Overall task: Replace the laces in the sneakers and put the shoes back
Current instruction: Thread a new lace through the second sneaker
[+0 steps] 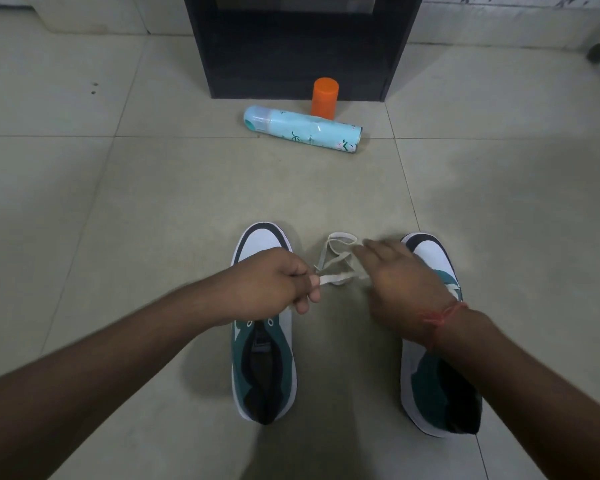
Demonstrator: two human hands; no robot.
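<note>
arms: bare, no sleeves | right wrist: red thread band (442,315)

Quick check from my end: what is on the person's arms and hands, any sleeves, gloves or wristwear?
Both forearms are bare as far as the frame shows, with no sleeves. The left hand has no glove or wristwear. The right hand is also ungloved, and its wrist carries a thin red thread band with a small knot. I can see no rings or watch.
</note>
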